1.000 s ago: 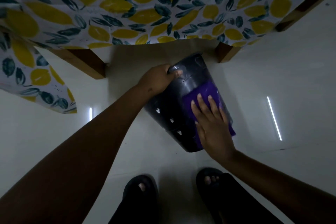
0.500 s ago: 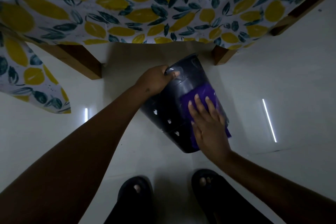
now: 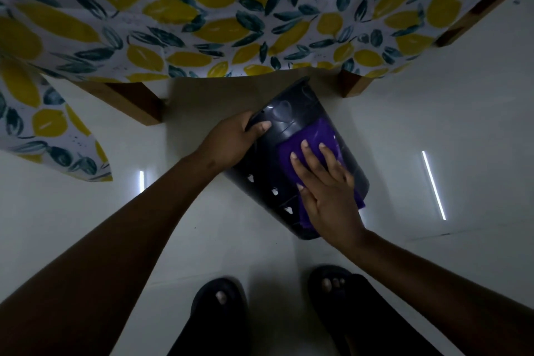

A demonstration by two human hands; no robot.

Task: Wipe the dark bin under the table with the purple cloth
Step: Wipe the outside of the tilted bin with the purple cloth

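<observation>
The dark bin (image 3: 270, 170) lies tilted on the white floor, its rim pointing toward the table and its base toward my feet. Small cut-out holes run along its side. My left hand (image 3: 231, 141) grips the bin's rim at the upper left. The purple cloth (image 3: 315, 139) is spread on the bin's upper side. My right hand (image 3: 326, 188) presses flat on the cloth with fingers stretched out toward the rim. The cloth's lower part is hidden beneath that hand.
A table with a lemon-and-leaf patterned cloth (image 3: 231, 14) hangs over the far side. Its wooden legs stand at left (image 3: 135, 104) and right (image 3: 352, 85) of the bin. My feet in dark sandals (image 3: 222, 303) are just below the bin. White tiled floor (image 3: 433, 130) surrounds everything.
My right hand has slid the purple cloth a little up the bin toward its rim. The left hand keeps its hold on the rim.
</observation>
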